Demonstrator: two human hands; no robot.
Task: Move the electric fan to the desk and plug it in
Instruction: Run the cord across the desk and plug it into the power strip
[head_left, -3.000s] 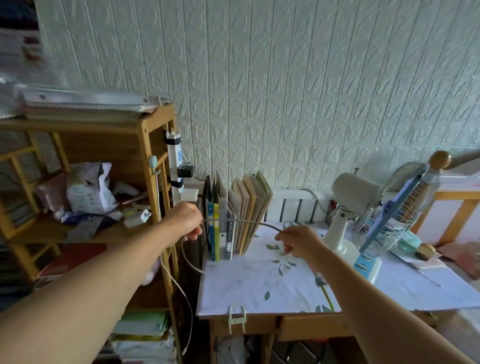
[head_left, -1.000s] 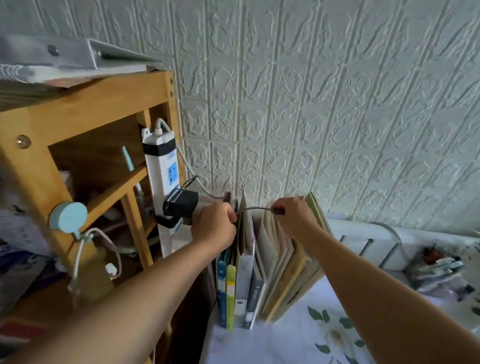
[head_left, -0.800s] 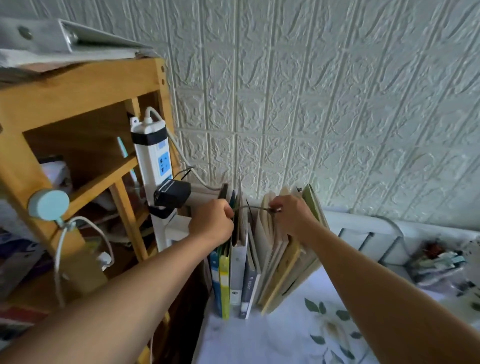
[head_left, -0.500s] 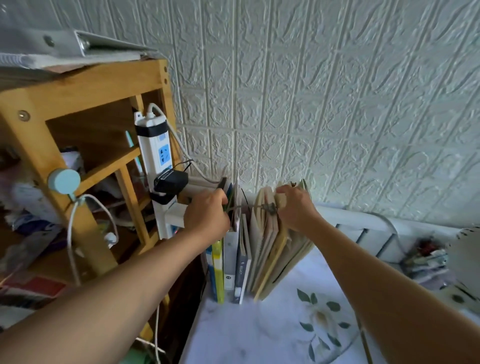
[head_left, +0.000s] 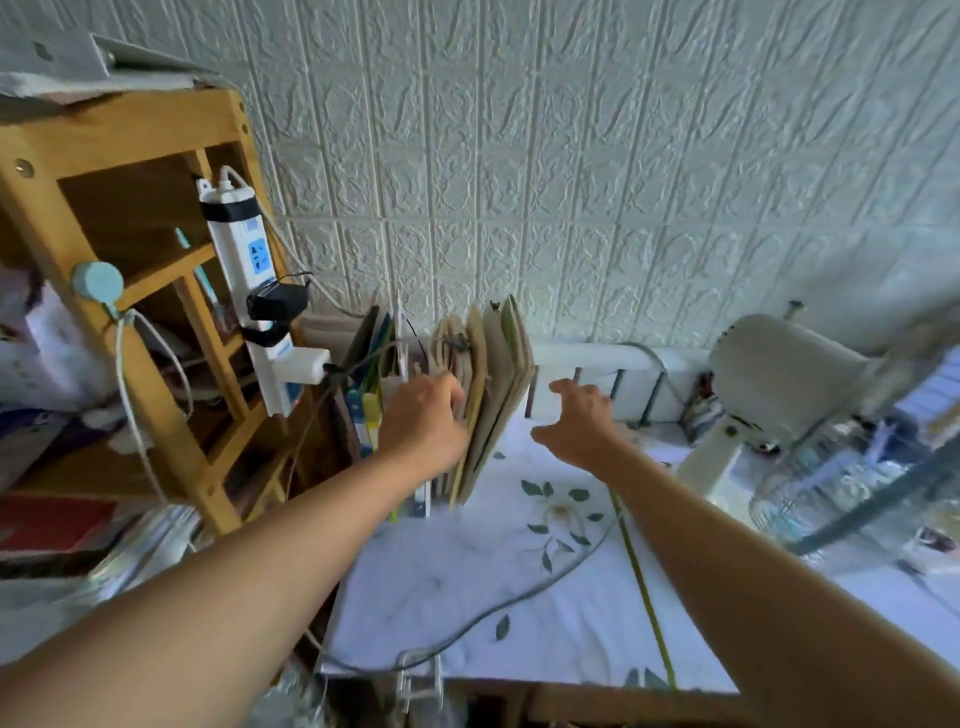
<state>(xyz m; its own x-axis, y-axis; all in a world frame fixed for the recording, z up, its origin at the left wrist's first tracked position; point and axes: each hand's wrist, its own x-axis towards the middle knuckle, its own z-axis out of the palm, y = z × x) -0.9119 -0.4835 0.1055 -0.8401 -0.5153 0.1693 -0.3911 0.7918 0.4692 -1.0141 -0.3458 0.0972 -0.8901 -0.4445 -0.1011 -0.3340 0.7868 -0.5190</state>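
Books (head_left: 483, 395) upright on desk (head_left: 467, 582), fan (head_left: 779, 384) beside.

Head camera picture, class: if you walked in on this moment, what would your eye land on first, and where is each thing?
Two bare forearms reach over the floral desk cover: the left hand touches the upright row of books, the right hand hangs open beside them. At left, a white power strip is strapped upright to the wooden shelf, a black adapter plugged into it. The white electric fan stands at the desk's right end.
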